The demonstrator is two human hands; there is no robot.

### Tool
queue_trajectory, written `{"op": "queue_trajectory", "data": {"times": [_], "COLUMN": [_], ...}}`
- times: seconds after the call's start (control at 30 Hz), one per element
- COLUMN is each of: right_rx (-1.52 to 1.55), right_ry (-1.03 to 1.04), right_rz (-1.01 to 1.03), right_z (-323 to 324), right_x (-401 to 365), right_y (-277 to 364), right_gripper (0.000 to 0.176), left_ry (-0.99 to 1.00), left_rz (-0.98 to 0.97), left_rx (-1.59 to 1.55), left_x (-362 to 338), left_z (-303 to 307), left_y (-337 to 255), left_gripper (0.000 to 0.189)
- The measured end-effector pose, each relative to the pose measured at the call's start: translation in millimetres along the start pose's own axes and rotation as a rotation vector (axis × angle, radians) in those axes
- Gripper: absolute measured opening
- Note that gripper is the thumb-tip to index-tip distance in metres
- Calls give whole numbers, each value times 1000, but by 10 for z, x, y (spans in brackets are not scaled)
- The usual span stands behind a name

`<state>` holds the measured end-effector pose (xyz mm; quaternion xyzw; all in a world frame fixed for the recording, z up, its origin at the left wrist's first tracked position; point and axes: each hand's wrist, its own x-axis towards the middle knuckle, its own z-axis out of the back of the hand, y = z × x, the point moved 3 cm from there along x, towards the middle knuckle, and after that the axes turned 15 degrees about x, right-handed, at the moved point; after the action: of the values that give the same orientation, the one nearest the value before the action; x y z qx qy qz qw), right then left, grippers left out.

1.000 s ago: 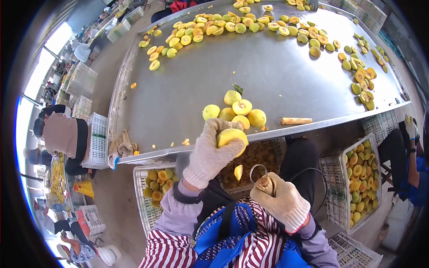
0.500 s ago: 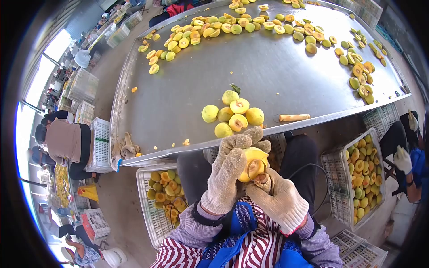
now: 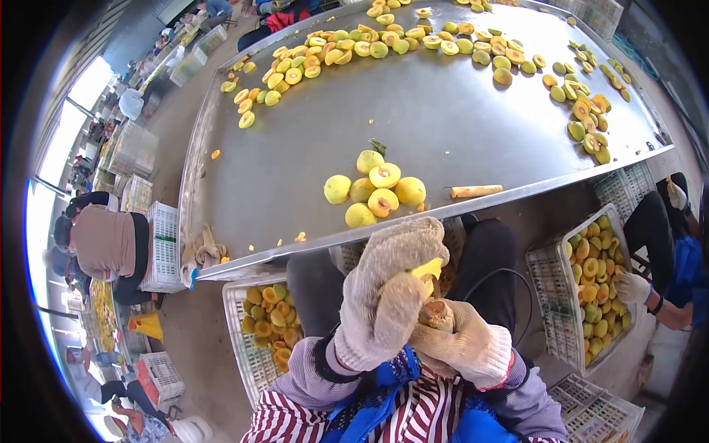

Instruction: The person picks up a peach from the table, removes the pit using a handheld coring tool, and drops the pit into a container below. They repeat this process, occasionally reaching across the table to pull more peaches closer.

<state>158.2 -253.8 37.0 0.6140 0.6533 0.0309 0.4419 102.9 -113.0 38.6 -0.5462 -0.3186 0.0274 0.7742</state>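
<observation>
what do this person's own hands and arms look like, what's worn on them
The left hand and right hand wear pale knitted gloves; the left one looks greyer and soiled, while the right one's ribbed cuff ends in a red edge. Both sleeves are a muted lavender-grey, with a dark band near the wrist.

Fruit (image 3: 427, 270) mostly hidden, table (image 3: 295, 155) cut off

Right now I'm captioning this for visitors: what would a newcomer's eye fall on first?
The broad metal table, with cut fruit strewn along its far side. Below its near edge, the gloved left hand holds yellow fruit beside the handle in the right hand. Crates of fruit flank them.
</observation>
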Motion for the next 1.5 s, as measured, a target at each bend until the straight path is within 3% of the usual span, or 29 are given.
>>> {"op": "queue_trajectory", "data": {"times": [0.03,0.07,0.13,0.27,0.47,0.63,0.93,1.07,1.13,1.2,1.23,1.27,1.37,1.4,1.47,1.5], "right_rx": [-16,-38,-83,-216,-237,-175,-193,-156,-165,-176,-86,2,98,159,166,164], "right_ry": [-46,-89,-127,-179,-175,-104,-130,-83,-61,-39,-4,31,68,95,100,108], "right_rz": [-25,-49,46,271,375,258,226,329,264,199,118,37,43,39,55,72], "right_z": [-12,-18,-12,26,39,18,-17,14,6,9,11,12,79,102,127,134], "right_x": [-16,-16,48,100,136,83,55,77,43,9,-3,-16,-14,-8,-4,-5], "right_y": [-3,-7,-64,-107,-199,-150,-176,-213,-123,-18,12,21,-71,-85,-110,-105], "right_gripper": [26,25,26,30,31,33,33,30,28,27,26,26,28,29,30,31], "left_ry": [84,84,59,-11,-55,-107,-107,-70,-65,44,53,53,79,80,250,237], "left_rz": [154,154,541,470,338,240,343,148,63,100,9,5,-280,-281,88,14], "left_rx": [-100,-99,-569,-414,-441,-439,-613,-423,-371,-142,99,94,499,498,309,367], "left_x": [25,53,47,-18,-223,-289,-316,-289,-249,-137,-92,-44,144,200,255,266], "left_z": [18,13,-43,-75,-109,-156,-142,-139,-109,-28,-8,-8,0,-10,-62,-73], "left_y": [-42,-96,-64,26,34,24,11,3,-13,-38,-12,-16,-197,-259,-236,-254], "left_gripper": [46,46,52,63,57,63,64,55,51,46,61,61,44,44,35,32]}}
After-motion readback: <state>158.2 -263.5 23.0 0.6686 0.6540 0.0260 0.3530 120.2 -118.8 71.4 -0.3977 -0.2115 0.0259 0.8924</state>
